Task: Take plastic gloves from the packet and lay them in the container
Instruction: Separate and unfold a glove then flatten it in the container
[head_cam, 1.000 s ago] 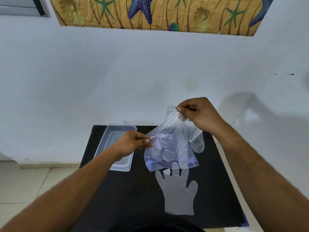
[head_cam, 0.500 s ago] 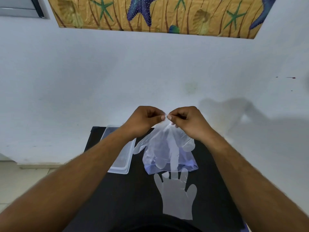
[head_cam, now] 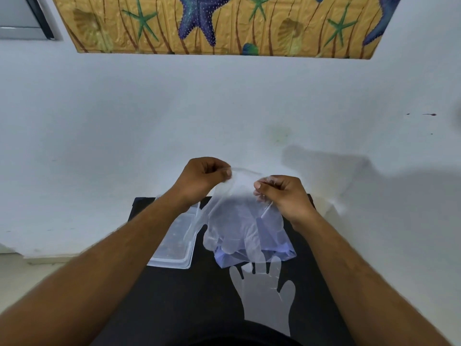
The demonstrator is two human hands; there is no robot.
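Both my hands are raised above the black table [head_cam: 179, 308], pinching clear plastic. My left hand [head_cam: 202, 176] is shut on the top edge of a thin plastic glove [head_cam: 222, 221] that hangs down with its fingers over the packet. My right hand [head_cam: 284, 196] pinches the mouth of the clear glove packet [head_cam: 274, 248], whose bluish bottom hangs just above the table. Another plastic glove [head_cam: 264, 298] lies flat on the table below the packet, fingers pointing away from me. The clear rectangular container [head_cam: 174, 245] stands at the table's left, partly hidden by my left forearm.
A white wall rises right behind the table, with a starfish-patterned panel [head_cam: 212, 23] high up. Pale floor tiles [head_cam: 30, 275] show to the left of the table. The table's right edge runs close to the wall.
My left hand rose from the packet's side to meet my right hand at its mouth. Since then the two hands have drawn apart, spreading the plastic film between them.
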